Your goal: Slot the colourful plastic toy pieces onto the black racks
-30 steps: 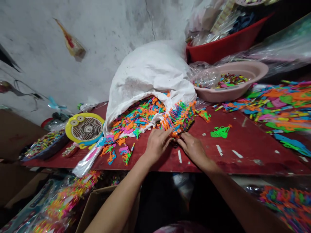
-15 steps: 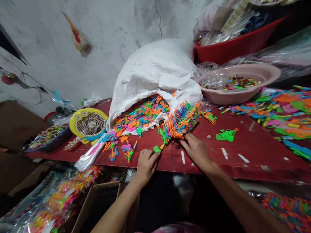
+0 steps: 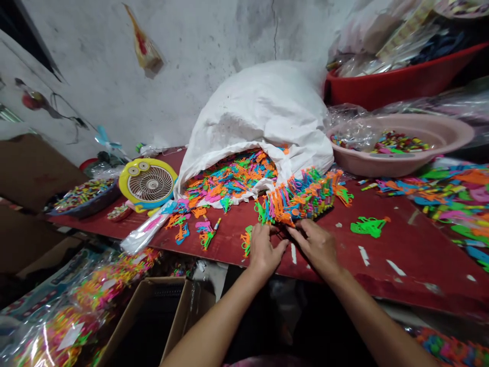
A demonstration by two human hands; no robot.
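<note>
A long bundle of neon plastic pieces (image 3: pixel 298 199) lies on the red board, strung in a row and spilling from the mouth of a white woven sack (image 3: pixel 260 107). More orange, blue and pink pieces (image 3: pixel 229 181) fan out of the sack. My left hand (image 3: pixel 265 250) and my right hand (image 3: pixel 315 244) meet at the bundle's near edge, fingertips on it. Whether they grip it is hard to see. A small orange piece (image 3: pixel 246 243) lies just left of my left hand.
The red board (image 3: pixel 393 260) carries a green piece (image 3: pixel 369 227) and scraps. A pink basin (image 3: pixel 367 164) and a red basin (image 3: pixel 382 92) stand behind it, with a yellow fan (image 3: pixel 148 184) to the left. A cardboard box (image 3: pixel 153 311) sits below the board's front edge.
My left hand has come back from the lower left to beside my right hand. The view has shifted, so everything sits further right. The bundle lies a little more spread out.
</note>
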